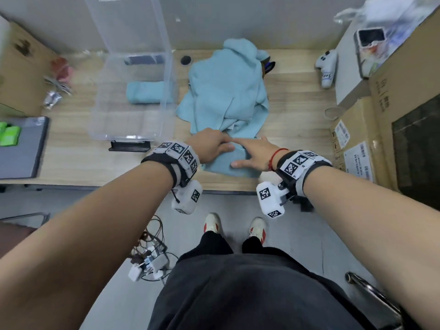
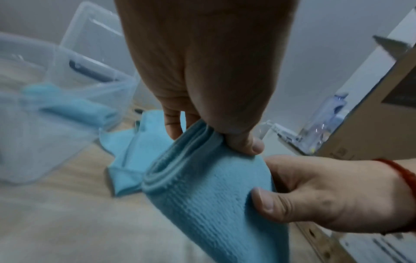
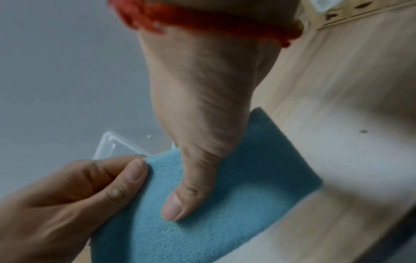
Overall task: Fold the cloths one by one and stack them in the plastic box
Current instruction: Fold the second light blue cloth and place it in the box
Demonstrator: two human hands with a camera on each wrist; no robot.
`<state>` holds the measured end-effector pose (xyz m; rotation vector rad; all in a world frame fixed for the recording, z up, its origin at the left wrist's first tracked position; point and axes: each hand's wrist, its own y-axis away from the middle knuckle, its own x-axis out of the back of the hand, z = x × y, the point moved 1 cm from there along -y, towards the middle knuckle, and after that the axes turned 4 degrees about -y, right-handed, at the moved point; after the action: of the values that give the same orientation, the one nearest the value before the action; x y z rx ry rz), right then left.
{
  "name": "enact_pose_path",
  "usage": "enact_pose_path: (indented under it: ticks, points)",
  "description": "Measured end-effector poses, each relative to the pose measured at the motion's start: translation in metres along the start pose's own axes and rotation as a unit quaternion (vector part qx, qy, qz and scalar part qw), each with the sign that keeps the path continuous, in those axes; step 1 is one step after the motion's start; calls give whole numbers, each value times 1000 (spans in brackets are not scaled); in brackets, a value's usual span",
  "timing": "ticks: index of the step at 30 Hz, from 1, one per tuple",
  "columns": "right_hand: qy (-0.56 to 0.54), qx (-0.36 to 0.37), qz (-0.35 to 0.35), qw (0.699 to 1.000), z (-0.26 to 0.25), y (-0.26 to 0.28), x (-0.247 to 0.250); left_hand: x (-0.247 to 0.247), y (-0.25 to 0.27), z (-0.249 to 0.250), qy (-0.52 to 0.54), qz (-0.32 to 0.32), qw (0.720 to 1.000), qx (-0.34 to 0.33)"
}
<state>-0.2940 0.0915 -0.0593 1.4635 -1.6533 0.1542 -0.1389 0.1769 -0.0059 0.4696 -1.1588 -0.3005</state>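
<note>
A folded light-blue cloth [image 1: 222,164] sits at the table's front edge between my hands. My left hand [image 1: 222,145] pinches its layered left end between thumb and fingers [image 2: 245,142], lifting that end slightly. My right hand [image 1: 240,154] holds the right side, thumb [image 3: 173,206] pressed on top and fingers hidden behind the cloth [image 3: 258,178]. Behind lies a rumpled pile of blue cloths [image 1: 226,91]. The clear plastic box [image 1: 133,129] stands to the left, its lid tilted up, with one folded blue cloth [image 1: 147,91] inside.
Cardboard boxes [image 1: 385,110] line the right side of the table. A white controller [image 1: 327,65] lies at the back right. A grey pad [image 1: 23,148] with green items sits at the left. A black object [image 1: 129,146] lies before the box.
</note>
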Motion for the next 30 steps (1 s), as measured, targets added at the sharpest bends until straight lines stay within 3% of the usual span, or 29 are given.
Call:
enact_pose_path:
  ticks: [3,6,10,13,20,24,30]
  points:
    - [4,10,-21,1000,-17,-9,25,35,15,-8,4,34,999,0]
    - [-4,16,-14,1000,-36,-26,48,73,40,-34,3,109,993,40]
    - [-37,17,72,997,-59,-55,77,107,60,-89,26,176,978,112]
    - [-44,23,127,991,-85,-80,96,127,66,-130,35,177,976,119]
    - [-28,0,173,985,-145,-167,123,174,53,-232,10,178,977,114]
    - [8,-47,165,985,-170,-227,129,194,33,-298,26,164,980,112]
    - [69,-123,131,981,-177,-298,116,182,-7,-364,-12,138,984,111]
